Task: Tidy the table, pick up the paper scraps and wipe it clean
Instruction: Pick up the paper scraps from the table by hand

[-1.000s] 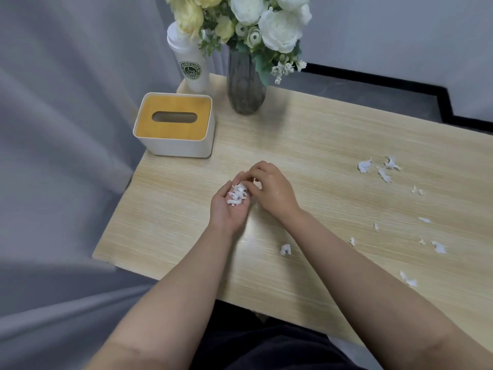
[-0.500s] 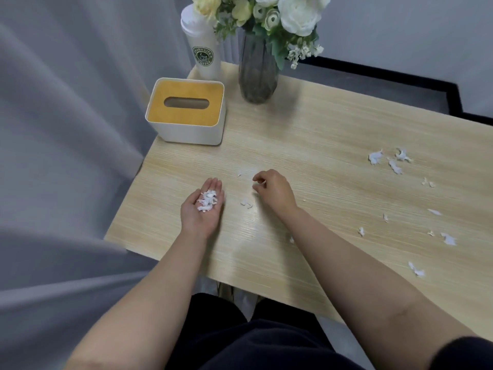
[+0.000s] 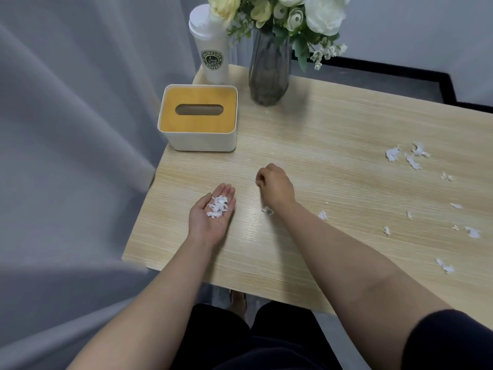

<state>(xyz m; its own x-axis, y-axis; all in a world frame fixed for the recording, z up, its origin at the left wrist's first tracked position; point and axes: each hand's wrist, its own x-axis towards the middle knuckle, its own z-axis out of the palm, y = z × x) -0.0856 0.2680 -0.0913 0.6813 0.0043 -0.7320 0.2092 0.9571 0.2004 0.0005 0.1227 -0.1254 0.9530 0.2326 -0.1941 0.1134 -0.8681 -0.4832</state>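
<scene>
Paper scraps (image 3: pixel 218 206) lie in the flat, upturned palm of the left hand (image 3: pixel 210 216), over the table (image 3: pixel 333 124). The right hand (image 3: pixel 276 186) is curled, pinching one scrap (image 3: pixel 257 181); more scraps (image 3: pixel 412 161) are scattered on the table's right side.

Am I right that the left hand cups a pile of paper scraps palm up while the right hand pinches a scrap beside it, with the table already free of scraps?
Not quite: the head view shows the table still littered with loose scraps to the right. The left hand does cup the pile of paper scraps, and the right hand does pinch one.
</scene>
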